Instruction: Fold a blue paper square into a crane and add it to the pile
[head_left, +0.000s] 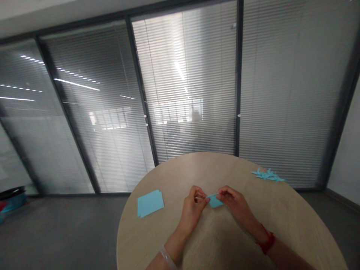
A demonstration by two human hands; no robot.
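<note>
A small piece of light blue paper (215, 202) is held between my two hands over the round table. My left hand (194, 204) pinches its left end between thumb and fingertips. At its upper right edge, the fingers of my right hand (233, 198) are closed on the paper. The paper looks folded, though its exact shape is partly hidden by my fingers. To the left of my hands lies a stack of flat blue paper sheets (151, 203), slightly out of line with one another.
Several folded, pointed blue paper pieces (268, 175) lie in a pile near the table's right far edge. The round wooden table (208, 165) stands close to a glass partition with blinds (191, 82). A dark-rimmed bin (12, 198) is on the floor at far left.
</note>
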